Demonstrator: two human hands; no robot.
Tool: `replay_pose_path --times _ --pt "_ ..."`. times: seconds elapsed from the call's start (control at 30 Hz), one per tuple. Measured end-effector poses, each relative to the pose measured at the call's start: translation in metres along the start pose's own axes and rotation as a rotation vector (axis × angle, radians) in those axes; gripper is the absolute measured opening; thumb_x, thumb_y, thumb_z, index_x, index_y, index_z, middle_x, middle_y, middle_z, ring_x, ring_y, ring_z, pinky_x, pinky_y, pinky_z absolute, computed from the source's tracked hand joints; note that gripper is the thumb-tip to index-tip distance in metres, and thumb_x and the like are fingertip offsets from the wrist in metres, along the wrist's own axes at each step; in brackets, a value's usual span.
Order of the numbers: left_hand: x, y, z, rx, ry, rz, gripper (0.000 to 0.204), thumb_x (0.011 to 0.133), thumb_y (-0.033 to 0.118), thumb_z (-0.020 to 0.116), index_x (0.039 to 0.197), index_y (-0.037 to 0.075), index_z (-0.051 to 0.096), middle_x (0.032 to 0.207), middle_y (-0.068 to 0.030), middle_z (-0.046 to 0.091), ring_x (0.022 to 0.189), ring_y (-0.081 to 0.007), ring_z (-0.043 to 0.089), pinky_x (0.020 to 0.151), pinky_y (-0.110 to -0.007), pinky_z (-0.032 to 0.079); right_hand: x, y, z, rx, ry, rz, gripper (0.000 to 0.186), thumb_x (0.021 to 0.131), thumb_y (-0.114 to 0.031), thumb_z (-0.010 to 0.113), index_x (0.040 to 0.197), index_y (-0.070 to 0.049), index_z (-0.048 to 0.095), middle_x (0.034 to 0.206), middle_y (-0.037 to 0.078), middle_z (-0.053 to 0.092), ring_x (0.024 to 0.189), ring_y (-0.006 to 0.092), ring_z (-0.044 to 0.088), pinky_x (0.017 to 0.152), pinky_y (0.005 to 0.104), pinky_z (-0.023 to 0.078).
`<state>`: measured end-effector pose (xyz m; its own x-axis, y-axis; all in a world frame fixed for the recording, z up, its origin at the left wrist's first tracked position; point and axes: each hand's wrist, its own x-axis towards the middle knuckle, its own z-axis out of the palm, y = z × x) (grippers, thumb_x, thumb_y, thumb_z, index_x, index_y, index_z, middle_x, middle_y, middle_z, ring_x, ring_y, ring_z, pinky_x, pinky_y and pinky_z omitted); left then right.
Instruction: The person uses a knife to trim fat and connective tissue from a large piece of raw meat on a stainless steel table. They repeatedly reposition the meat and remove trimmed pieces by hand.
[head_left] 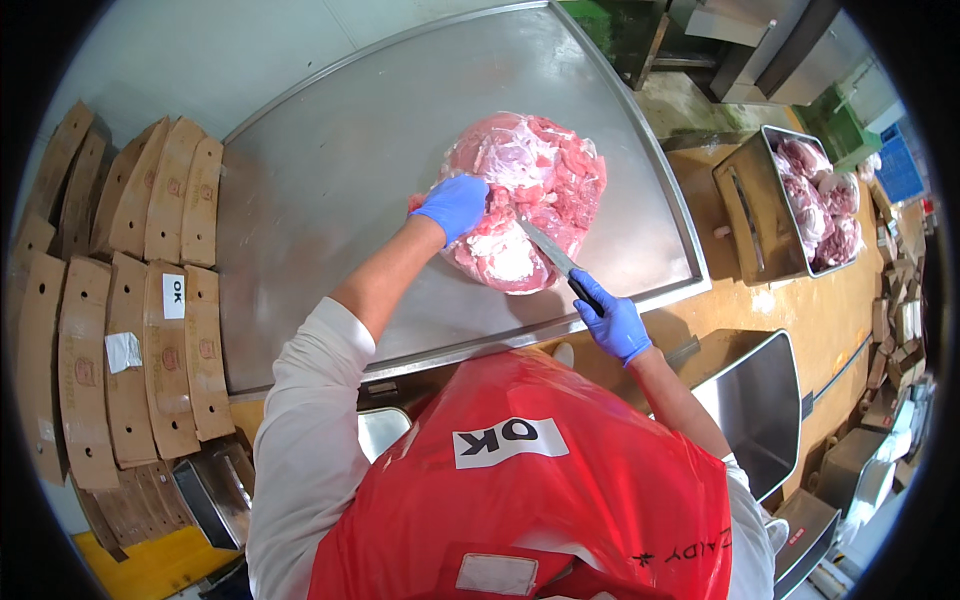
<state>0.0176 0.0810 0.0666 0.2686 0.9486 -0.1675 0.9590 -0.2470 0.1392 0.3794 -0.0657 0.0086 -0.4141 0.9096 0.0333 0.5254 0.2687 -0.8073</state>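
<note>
A large cut of raw meat (505, 155), pink with white fat, lies on the steel table (330, 190). My left hand (453, 208), in a blue glove, is closed on the left side of the meat; its fingertips are partly hidden against it. My right hand (618, 328), also gloved in blue, grips the black handle of a knife (547, 247) beyond the meat's near right edge. The blade points up and left over the meat, its tip at the middle near my left fingers. Whether the tip is sunk into the flesh, I cannot tell.
Flattened cardboard boxes (130, 350) stand stacked along the table's left side. To the right, a metal bin (745, 215) holds several pieces of meat. Nearer me on that side is another steel bin (745, 400). The table has a raised rim (660, 290).
</note>
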Motion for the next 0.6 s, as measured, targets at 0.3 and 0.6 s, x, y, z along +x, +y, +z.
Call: replay_pose_path --times 0.3,0.6 --pt "-0.019 -0.001 -0.012 -0.932 0.096 -0.053 0.017 0.100 0.016 0.072 0.097 0.000 0.076 0.078 -0.0024 0.067 0.074 -0.0122 0.060 0.068 -0.035 0.053 0.000 -0.002 -0.001 -0.014 -0.073 0.117 0.055 0.107 -0.022 0.069 0.160 -0.024 0.056 0.132 0.016 0.076 0.115 0.0431 0.073 0.093 0.0462 0.062" --pt "-0.073 -0.068 0.001 -1.194 0.343 -0.564 0.022 0.105 0.022 0.074 0.098 0.001 0.078 0.081 -0.0004 0.068 0.068 -0.0079 0.059 0.060 -0.028 0.049 0.002 0.007 -0.001 0.084 -0.001 0.015 0.054 0.107 -0.029 0.071 0.159 -0.030 0.058 0.132 0.017 0.075 0.112 0.0445 0.073 0.091 0.0498 0.063"
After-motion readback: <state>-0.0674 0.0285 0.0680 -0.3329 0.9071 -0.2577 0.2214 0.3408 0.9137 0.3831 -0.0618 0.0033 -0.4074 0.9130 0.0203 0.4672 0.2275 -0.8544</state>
